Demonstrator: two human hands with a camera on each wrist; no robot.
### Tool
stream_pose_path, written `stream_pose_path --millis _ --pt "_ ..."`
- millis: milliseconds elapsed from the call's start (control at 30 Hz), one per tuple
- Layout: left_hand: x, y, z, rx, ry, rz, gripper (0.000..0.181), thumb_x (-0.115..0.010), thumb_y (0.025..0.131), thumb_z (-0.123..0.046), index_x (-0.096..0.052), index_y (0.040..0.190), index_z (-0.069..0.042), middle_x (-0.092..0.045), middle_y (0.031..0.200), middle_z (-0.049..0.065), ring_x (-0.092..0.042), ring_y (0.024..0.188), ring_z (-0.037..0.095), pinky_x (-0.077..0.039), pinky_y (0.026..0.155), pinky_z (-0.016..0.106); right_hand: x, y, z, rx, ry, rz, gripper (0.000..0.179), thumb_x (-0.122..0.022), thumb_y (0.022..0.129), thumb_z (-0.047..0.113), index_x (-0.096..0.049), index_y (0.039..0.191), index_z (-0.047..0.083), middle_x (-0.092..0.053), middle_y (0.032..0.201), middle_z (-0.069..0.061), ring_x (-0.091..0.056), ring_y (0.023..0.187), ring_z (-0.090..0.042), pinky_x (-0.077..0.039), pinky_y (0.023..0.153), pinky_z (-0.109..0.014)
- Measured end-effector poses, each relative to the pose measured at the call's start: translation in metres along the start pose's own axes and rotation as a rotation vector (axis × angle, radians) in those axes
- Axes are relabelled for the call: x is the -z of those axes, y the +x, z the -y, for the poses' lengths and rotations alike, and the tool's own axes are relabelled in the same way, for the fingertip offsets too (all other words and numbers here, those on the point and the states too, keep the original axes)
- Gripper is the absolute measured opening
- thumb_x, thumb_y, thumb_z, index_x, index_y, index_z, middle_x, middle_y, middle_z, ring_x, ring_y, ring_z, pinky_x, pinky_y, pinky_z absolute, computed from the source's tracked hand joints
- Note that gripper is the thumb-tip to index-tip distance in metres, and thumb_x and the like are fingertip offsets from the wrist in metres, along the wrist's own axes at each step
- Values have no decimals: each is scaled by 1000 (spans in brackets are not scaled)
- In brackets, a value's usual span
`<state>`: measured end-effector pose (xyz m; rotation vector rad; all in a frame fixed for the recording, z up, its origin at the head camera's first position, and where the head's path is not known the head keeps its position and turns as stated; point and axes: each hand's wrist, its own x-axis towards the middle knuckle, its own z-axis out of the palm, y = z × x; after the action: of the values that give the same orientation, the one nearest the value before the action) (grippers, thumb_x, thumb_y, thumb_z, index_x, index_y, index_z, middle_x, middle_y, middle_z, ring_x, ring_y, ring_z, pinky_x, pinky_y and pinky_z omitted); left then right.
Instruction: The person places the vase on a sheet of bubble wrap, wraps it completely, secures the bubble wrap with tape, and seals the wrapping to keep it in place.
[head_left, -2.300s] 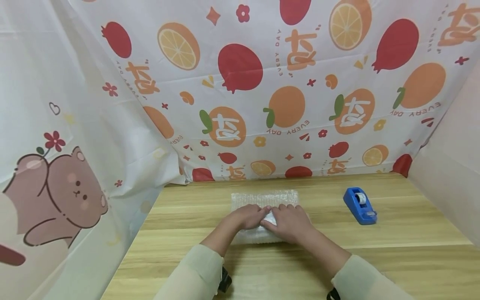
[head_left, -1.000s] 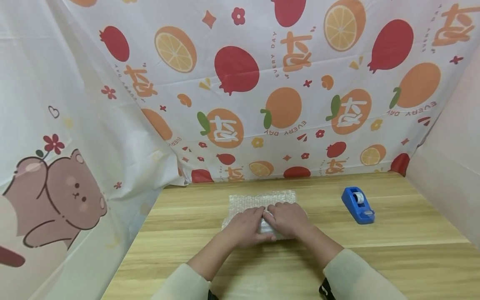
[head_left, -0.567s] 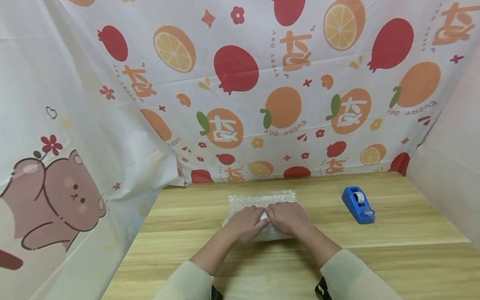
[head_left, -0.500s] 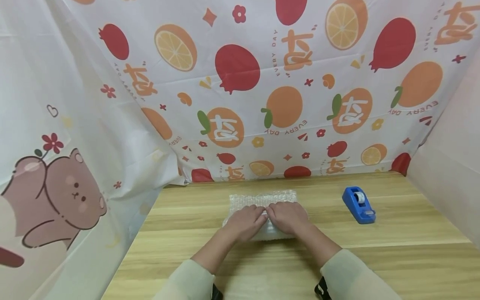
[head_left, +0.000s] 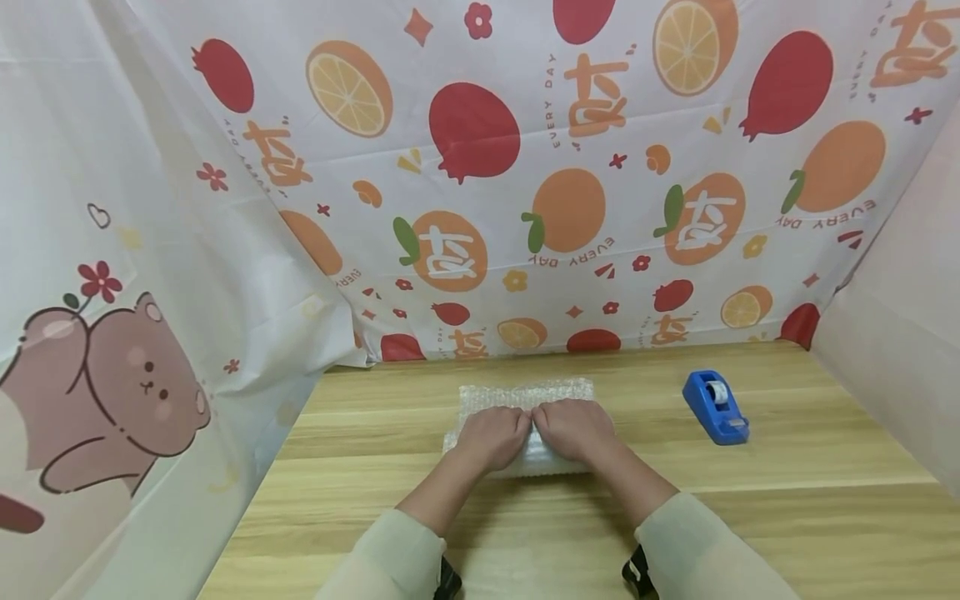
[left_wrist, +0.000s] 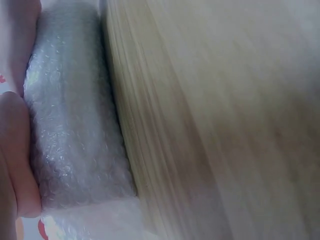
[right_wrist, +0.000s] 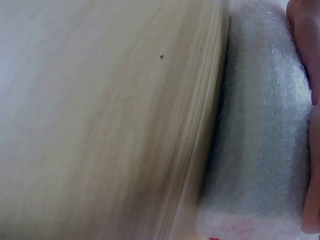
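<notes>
Hands: left hand (head_left: 495, 435) and right hand (head_left: 573, 427) grip the wrap (head_left: 536, 460) from above, fingers curled, nearly touching at its middle — fingertips hidden.
Wrap: on the table (head_left: 360, 479), directly under both hands, neither nearer.
Long axis: left to right, across the forearms' reach; thicker part near, flatter flap (head_left: 525, 395) far of the knuckles.
Dispenser (head_left: 716, 408): right of the wrap, well apart — right hand nearer.

Even light filled the head view; the wrist views were hazy, blurring the pale wood-grain tabletop (left_wrist: 215, 120), with glints on clear plastic bubble wrap (left_wrist: 75, 120).
</notes>
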<state>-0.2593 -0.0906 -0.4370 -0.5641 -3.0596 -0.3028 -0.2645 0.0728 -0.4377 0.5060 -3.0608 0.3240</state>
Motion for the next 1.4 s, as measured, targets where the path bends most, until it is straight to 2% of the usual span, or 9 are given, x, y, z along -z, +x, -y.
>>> stream_pose_path --millis 333,567,733,933,1100,1400 --pt "1 2 -3 17 12 33 50 -28 104 -36 -71 92 -14 -73 107 7 -67 103 28 -54 81 46 3 1 -1 -7 23 46 50 -26 103 41 -71 117 24 -70 118 3 -65 110 -24 -51 87 -44" --pt "5 3 -2 25 -31 62 52 -27 103 -37 -73 96 -14 -72 109 8 -66 105 28 -53 86 46 5 3 -3 -13 65 86 46 -28 102 38 -72 109 24 -70 111 4 -65 99 -20 -51 84 -44" --pt "7 2 -2 42 -61 97 53 -26 102 -39 -73 96 -13 -72 110 8 -66 107 29 -52 88 45 5 3 -4 -14 95 110 45 -29 101 36 -72 105 24 -71 110 3 -66 101 -21 -51 86 -45" --pt "7 5 -1 52 -83 149 56 -24 102 -41 -72 107 -13 -70 117 7 -63 113 28 -50 93 45 8 3 -3 -31 130 146 46 -30 101 36 -72 113 21 -70 117 0 -64 110 -26 -49 91 -48" --pt "8 8 1 78 -100 191 60 -21 102 -44 -70 119 -13 -67 125 7 -60 119 29 -48 98 45 8 7 -5 -20 124 155 46 -32 101 36 -72 114 18 -70 117 -1 -65 109 -27 -50 89 -48" --pt "12 12 2 100 -140 229 60 -23 101 -44 -67 125 -11 -65 128 8 -58 122 30 -46 101 45 8 14 -8 -21 137 180 46 -33 101 37 -72 114 17 -70 119 -2 -64 112 -28 -49 92 -49"
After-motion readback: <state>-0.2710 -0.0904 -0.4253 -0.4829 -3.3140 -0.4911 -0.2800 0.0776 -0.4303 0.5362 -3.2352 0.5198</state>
